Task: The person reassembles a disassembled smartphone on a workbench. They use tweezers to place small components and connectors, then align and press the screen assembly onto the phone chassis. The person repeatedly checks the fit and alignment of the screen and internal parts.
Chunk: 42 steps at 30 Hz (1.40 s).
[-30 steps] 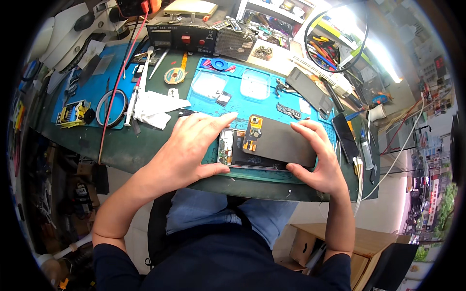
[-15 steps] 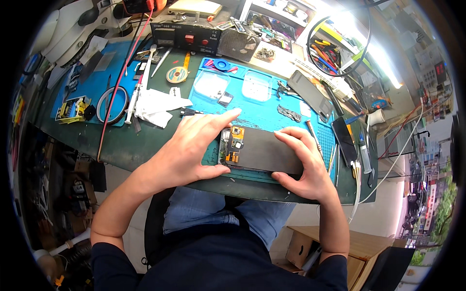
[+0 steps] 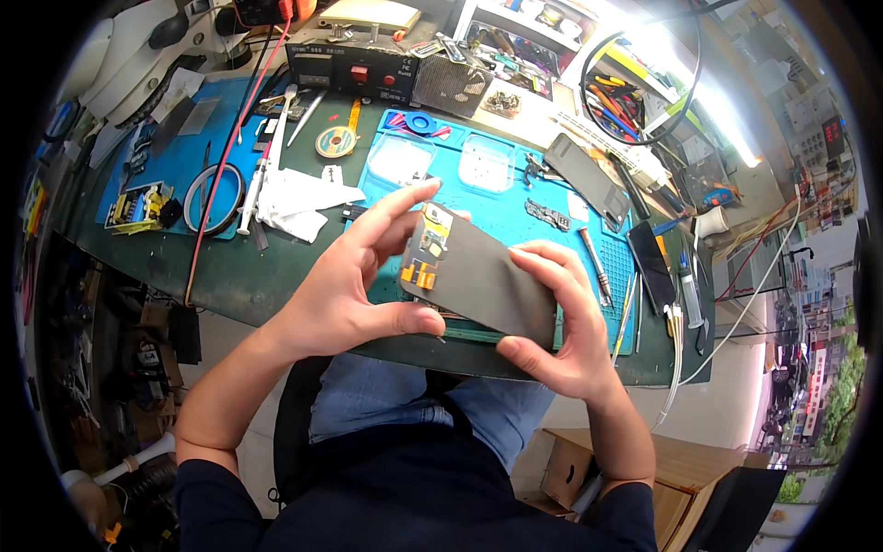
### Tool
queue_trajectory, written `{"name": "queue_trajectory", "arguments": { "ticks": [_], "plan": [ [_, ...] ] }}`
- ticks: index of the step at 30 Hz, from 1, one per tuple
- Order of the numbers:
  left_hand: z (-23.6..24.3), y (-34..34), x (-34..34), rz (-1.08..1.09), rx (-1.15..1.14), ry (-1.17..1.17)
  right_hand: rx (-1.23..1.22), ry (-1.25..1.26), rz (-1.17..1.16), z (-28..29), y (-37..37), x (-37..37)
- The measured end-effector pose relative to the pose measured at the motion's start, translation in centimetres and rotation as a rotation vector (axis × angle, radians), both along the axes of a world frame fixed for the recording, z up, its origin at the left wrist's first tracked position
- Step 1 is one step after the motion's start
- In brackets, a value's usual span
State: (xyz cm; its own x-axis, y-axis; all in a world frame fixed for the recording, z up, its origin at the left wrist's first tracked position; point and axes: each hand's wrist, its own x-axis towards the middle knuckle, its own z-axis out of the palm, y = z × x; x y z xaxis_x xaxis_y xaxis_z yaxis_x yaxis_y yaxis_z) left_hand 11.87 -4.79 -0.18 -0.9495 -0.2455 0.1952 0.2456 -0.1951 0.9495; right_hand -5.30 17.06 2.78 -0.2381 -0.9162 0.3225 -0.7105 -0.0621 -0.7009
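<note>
A dark rectangular phone panel (image 3: 483,290), with orange flex cables and small parts (image 3: 429,244) at its left end, is tilted over the phone body, which is mostly hidden beneath it. My right hand (image 3: 575,340) grips the panel's right end, fingers over its upper edge and thumb at the lower edge. My left hand (image 3: 354,285) curls round the left end of the phone, thumb at its lower side, index finger raised above it and other fingertips partly hidden behind the panel. The blue silicone mat (image 3: 510,216) lies under them.
Two clear trays (image 3: 398,158) (image 3: 486,164) sit on the mat. At right lie a grey phone (image 3: 589,179), a black phone (image 3: 651,267), a syringe (image 3: 690,293) and a screwdriver (image 3: 596,267). At left are white tissues (image 3: 294,202), cables and tape rolls. A power supply (image 3: 349,74) stands behind.
The panel's left end has shifted left and up, so it now slants downward to the right. My left fingers have moved behind it. My right hand has shifted lower and left.
</note>
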Motion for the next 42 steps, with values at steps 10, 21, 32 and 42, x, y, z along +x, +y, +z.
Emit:
{"name": "queue_trajectory", "arguments": {
  "ticks": [10,21,32,42],
  "plan": [
    [0.3,1.9,0.6,-0.059,0.244,0.023,-0.051,-0.120,0.001,0.2,-0.4,5.3],
    [0.3,2.2,3.8,-0.397,0.348,-0.199,-0.413,0.252,0.058,1.3,-3.1,4.2],
    [2.4,2.4,4.9,-0.376,-0.003,-0.416,-0.543,0.323,0.026,0.2,-2.2,4.6],
    [3.1,2.4,6.3,-0.309,-0.365,-0.371,-0.476,0.175,0.012,-1.2,-1.5,5.5]
  ]
}}
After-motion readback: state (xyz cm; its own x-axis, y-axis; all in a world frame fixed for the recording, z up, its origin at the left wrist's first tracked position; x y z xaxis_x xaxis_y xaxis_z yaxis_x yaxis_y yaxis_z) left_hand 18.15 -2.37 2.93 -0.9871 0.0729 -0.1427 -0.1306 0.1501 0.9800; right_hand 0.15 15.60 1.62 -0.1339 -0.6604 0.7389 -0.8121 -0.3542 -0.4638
